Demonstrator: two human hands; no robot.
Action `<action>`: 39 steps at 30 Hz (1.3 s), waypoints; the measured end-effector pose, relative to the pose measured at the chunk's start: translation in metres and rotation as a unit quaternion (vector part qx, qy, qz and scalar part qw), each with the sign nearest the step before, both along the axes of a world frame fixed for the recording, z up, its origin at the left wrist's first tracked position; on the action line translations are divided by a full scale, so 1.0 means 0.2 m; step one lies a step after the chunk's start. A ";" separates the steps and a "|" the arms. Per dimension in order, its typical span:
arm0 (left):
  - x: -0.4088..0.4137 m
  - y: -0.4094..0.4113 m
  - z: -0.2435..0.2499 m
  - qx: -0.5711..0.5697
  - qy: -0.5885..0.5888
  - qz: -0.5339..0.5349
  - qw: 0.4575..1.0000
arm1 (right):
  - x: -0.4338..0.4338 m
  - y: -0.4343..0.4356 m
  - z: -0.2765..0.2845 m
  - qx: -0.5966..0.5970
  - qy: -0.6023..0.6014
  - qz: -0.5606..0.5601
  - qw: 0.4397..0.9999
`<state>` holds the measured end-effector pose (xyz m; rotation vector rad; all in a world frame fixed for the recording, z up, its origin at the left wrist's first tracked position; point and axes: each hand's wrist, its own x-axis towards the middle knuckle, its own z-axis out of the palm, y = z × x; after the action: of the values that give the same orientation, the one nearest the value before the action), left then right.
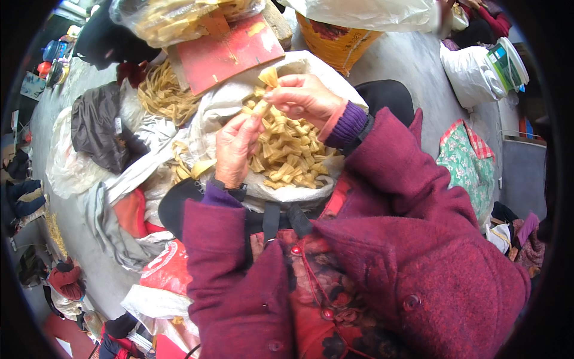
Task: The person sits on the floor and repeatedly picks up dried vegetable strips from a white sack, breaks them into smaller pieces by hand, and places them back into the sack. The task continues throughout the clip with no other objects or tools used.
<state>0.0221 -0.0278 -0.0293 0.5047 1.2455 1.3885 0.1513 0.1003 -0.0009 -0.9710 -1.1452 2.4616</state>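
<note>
Both hands meet over an open white woven sack (309, 190) full of tan, knotted pieces of a dried strip material (291, 152). My left hand (237, 143) pinches the lower end of one tan strip piece (261, 107) between thumb and forefinger. At its upper end, my right hand (305, 98) grips the same piece, and a flared tip (268, 77) stands out above the fingers. Loose tan strips (181, 166) lie left of my left hand. A coil of long tan strips (166, 94) sits beyond the sack, to the left.
A red board (231, 54) lies past the sack, with a clear plastic bag of tan strips (179, 22) on it. An orange sack (336, 42) stands behind. Grey cloth (107, 224) and a dark bag (96, 125) are at left, a green flowered cloth (466, 166) at right. Other people sit farther off.
</note>
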 end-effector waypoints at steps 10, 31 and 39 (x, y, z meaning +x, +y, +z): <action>-0.31 0.22 0.30 0.079 0.414 -0.005 0.907 | -0.22 0.27 0.08 0.262 0.057 -0.058 0.962; -0.23 -0.04 0.26 0.062 0.210 -0.028 0.975 | -0.09 0.04 0.24 0.381 -0.078 0.084 0.918; -0.04 -0.02 0.17 0.145 0.492 0.015 0.858 | -0.05 -0.04 0.18 0.372 0.011 0.110 0.922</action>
<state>0.0142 -0.0313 0.0043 1.5481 1.8366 1.3724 0.1414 0.0922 0.0351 -0.5923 -2.0450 1.8681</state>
